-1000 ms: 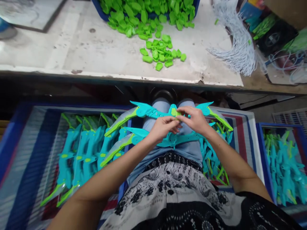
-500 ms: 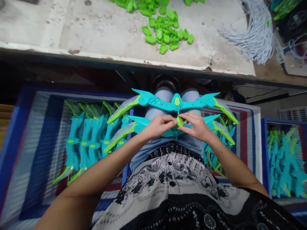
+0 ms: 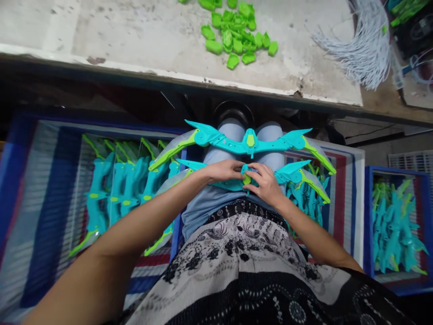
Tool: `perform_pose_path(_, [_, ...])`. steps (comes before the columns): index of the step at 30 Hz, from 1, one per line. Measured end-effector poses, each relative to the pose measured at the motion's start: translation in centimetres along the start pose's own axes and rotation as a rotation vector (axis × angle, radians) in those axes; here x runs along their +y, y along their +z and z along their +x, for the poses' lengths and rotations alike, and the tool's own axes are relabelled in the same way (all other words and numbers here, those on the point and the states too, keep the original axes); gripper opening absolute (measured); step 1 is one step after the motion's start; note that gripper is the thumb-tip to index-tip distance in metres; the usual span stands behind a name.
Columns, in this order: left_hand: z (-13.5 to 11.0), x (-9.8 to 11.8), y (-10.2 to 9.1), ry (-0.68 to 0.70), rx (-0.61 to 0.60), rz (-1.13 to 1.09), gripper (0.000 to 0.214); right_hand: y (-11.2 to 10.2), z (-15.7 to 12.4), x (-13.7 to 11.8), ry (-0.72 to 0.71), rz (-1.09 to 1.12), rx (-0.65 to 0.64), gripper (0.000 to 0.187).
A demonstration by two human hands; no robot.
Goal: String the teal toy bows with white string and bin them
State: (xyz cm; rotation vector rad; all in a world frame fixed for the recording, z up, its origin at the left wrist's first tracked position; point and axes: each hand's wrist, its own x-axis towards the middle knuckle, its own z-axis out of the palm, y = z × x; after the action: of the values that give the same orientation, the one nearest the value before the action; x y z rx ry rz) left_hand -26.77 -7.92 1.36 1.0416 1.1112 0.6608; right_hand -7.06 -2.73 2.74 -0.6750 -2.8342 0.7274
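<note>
Two teal toy bows with lime tips lie across my lap. The far bow (image 3: 233, 143) carries a lime green insert at its centre. My left hand (image 3: 225, 171) and my right hand (image 3: 266, 184) meet at the middle of the near bow (image 3: 291, 174). Both hands have their fingers curled on its centre, and a small lime green piece (image 3: 246, 179) is pressed between them onto the bow. Loose lime green pieces (image 3: 237, 43) lie in a heap on the grey table (image 3: 152, 36) ahead.
A striped bag (image 3: 43, 180) at my left holds several finished bows (image 3: 118, 189). More bows fill a blue crate (image 3: 395, 225) at the right and a striped bag (image 3: 341, 189) beside my right knee. A bundle of pale cords (image 3: 365, 49) lies on the table's right end.
My hands came off the far bow, which now shows its green insert, and dropped to the near bow. The green piece held between my fingers now sits at that bow's centre.
</note>
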Motion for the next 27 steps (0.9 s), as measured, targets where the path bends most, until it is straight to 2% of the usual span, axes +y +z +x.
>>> perform_pose_path(3, [0.4,-0.5,0.5,-0.024,0.081,0.04,0.05,0.3,-0.4,-0.1,0.071,-0.022,0.008,0.039])
perform_pose_path(6, [0.6,-0.9,1.0,-0.013,0.152,0.091,0.048,0.5,-0.8,-0.1,0.132,0.027,-0.038,0.042])
perform_pose_path(12, [0.5,-1.0,1.1,0.019,0.174,0.2,0.053,-0.1,0.2,-0.4,0.389,0.089,-0.191,0.079])
perform_pose_path(15, [0.6,-1.1,1.2,0.004,0.192,0.192,0.052,-0.7,1.5,-0.7,0.448,0.067,-0.291,0.072])
perform_pose_path(17, [0.7,-1.2,1.3,-0.013,0.225,0.225,0.051,-0.8,2.2,-0.9,0.482,0.06,-0.314,0.066])
perform_pose_path(22, [-0.1,-1.3,1.7,-0.018,0.328,0.385,0.054,-0.9,2.8,-1.2,0.492,0.061,-0.328,0.063])
perform_pose_path(27, [-1.2,-0.4,0.5,0.029,0.349,0.358,0.051,-0.9,3.6,-1.4,0.387,0.065,-0.291,0.066])
